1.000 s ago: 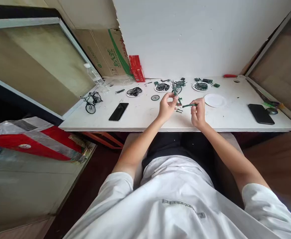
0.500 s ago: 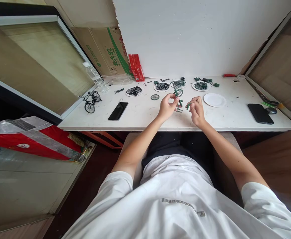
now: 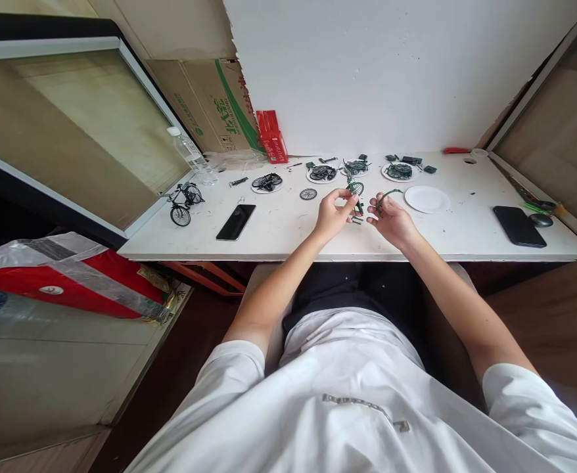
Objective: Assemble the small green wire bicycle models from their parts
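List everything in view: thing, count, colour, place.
Table: 1, white, centre
Assembled model bicycle: 1, dark, table's left
Smartphone: 1, black, table's front left
Probable phone: 1, black, table's right end
Plates: 5, white, four back, one centre-right
Bicycle parts: many, green and black, mostly on plates
Loose wheel: 1, dark, mid-table
Bottle: 1, clear, back left
Small box: 1, red, table's back
Carton: 1, brown, behind bottle
Bag: 1, red and grey, far left
Wheeled bicycle piece: 1, dark green, held centre
Curved part: 1, green, held centre
Shirt: 1, white, on person
Left hand: 1, bare, on wheeled bicycle piece
Right hand: 1, bare, with curved part
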